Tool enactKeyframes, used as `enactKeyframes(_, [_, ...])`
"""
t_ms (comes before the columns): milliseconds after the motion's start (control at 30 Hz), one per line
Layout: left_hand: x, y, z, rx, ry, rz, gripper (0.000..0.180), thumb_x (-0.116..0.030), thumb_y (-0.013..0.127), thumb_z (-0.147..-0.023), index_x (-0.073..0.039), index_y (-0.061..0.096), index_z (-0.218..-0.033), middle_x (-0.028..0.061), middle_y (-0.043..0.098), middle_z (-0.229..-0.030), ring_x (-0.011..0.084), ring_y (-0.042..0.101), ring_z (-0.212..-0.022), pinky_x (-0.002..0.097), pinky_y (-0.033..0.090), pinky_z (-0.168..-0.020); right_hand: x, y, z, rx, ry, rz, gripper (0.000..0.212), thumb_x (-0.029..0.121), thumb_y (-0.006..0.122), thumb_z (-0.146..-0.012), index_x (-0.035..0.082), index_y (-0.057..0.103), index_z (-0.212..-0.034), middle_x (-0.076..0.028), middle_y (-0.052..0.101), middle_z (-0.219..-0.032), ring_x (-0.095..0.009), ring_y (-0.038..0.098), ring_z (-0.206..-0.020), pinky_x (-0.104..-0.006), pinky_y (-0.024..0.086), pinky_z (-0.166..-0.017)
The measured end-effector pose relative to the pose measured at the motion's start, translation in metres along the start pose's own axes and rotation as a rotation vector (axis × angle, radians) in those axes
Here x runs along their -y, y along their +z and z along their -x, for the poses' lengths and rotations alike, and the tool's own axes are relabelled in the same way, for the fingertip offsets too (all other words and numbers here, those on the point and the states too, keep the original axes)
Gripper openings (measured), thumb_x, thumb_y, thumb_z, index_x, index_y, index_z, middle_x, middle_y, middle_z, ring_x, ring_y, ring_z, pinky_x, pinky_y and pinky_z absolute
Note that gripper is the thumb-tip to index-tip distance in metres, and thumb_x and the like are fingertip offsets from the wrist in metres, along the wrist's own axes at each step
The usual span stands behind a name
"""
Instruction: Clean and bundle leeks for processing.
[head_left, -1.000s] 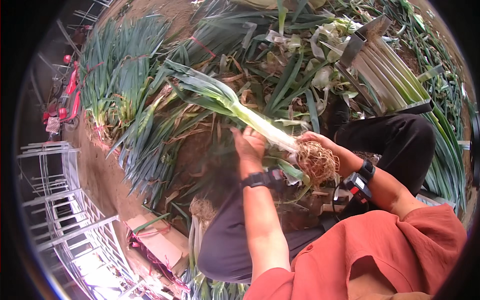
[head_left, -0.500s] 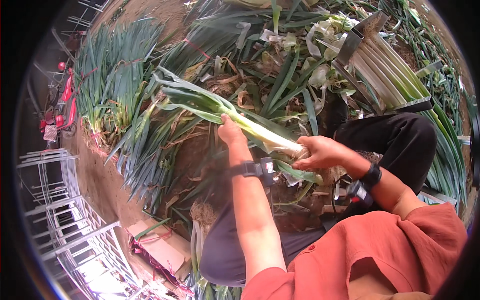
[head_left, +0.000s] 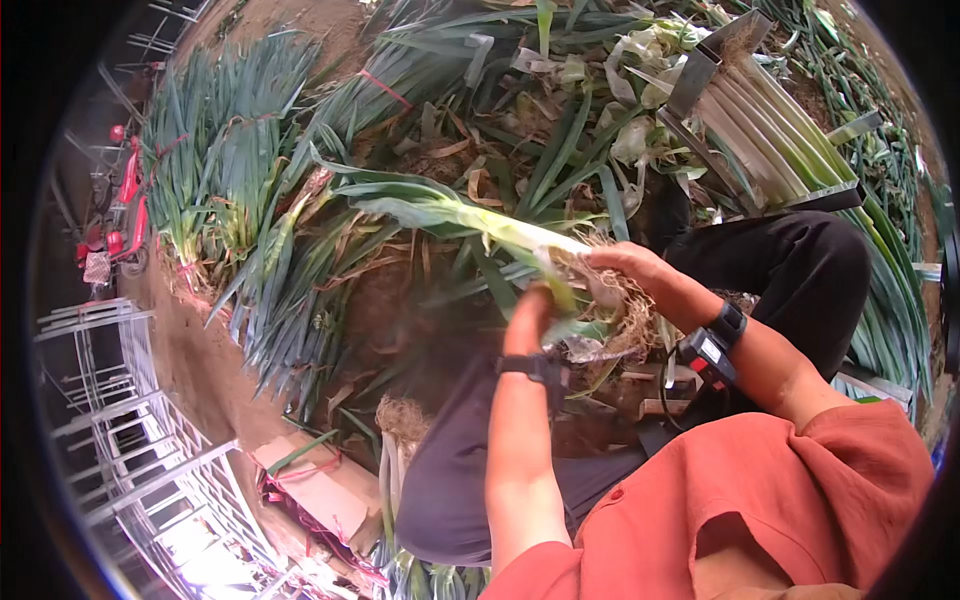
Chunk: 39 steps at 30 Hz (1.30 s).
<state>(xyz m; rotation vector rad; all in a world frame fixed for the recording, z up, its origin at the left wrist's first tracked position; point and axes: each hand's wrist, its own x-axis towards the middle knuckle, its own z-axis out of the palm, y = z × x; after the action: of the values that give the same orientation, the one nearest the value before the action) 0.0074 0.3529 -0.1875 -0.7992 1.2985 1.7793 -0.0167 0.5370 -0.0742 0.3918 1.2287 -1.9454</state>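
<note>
right hand [head_left: 645, 275] fingers holding leek [head_left: 512, 229] by root end; left hand [head_left: 531, 308] blurred just below, can't tell its fingers; more leeks [head_left: 765, 135] in metal rack [head_left: 692, 82], sticking past its lower edge

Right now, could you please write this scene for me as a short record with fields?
Right hand: right hand holds the leek at its root end
Left hand: left hand, blurred, just below the white stem; grip unclear
Leek direction: green leaves toward the left
Upper right: metal frame holding a row of leeks
Upper left: tied green bundles
Lower left: flat cardboard
</note>
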Motion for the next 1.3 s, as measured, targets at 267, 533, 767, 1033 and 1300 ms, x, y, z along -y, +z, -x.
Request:
enactKeyframes(267, [-0.002, -0.037, 0.004, -0.154, 0.437, 0.025, 0.036, -0.02, 0.056, -0.082, -0.008, 0.049, -0.115, 0.0073, 0.059, -0.099, 0.0179, 0.059, -0.082, 0.0305, 0.049, -0.067, -0.004, 0.017, -0.019, 0.073, -0.017, 0.33, 0.027, 0.027, 0.067, -0.076, 0.0, 0.065, -0.078, 0.001, 0.055, -0.062, -0.006, 0.048, -0.053, -0.0233, 0.035, -0.046])
enactKeyframes(533, [-0.078, -0.043, 0.046, -0.31, 0.691, 0.058, 0.037, -0.008, 0.056, -0.081, -0.005, 0.041, -0.114, 0.0085, 0.056, -0.099, 0.0216, 0.061, -0.086, 0.0343, 0.055, -0.066, 0.016, 0.021, 0.014, 0.052, 0.079, 0.255, 0.024, 0.026, 0.067, -0.075, 0.003, 0.062, -0.07, 0.002, 0.053, -0.06, -0.005, 0.045, -0.05, -0.0218, 0.032, -0.044])
enactKeyframes(767, [-0.052, -0.027, 0.027, -0.438, 0.883, 0.503, 0.022, -0.009, 0.053, -0.086, -0.001, 0.047, -0.105, 0.009, 0.054, -0.094, 0.0164, 0.058, -0.073, 0.0294, 0.054, -0.053, 0.002, 0.017, -0.002, 0.038, 0.057, 0.274, 0.024, 0.027, 0.065, -0.077, 0.003, 0.064, -0.077, 0.002, 0.055, -0.066, -0.005, 0.048, -0.056, -0.0208, 0.035, -0.051])
enactKeyframes(1033, [-0.064, -0.052, 0.046, -0.68, 0.986, -0.761, 0.023, -0.023, 0.05, -0.091, -0.001, 0.054, -0.091, 0.0091, 0.056, -0.067, 0.0148, 0.058, -0.065, 0.0309, 0.045, -0.05, -0.001, 0.007, -0.01, 0.016, 0.138, -0.095, 0.025, 0.023, 0.064, -0.077, 0.001, 0.064, -0.089, -0.004, 0.062, -0.073, -0.011, 0.057, -0.06, -0.0256, 0.045, -0.054])
enactKeyframes(1300, [-0.082, 0.065, 0.159, 0.101, 0.747, -0.876, 0.013, -0.01, 0.053, -0.085, 0.001, 0.055, -0.091, 0.0225, 0.057, -0.077, 0.0369, 0.057, -0.072, 0.0365, 0.045, -0.063, 0.011, -0.029, -0.02, -0.047, -0.087, 0.366, 0.028, 0.029, 0.068, -0.074, 0.001, 0.067, -0.074, 0.0, 0.057, -0.063, -0.008, 0.05, -0.055, -0.0239, 0.04, -0.051])
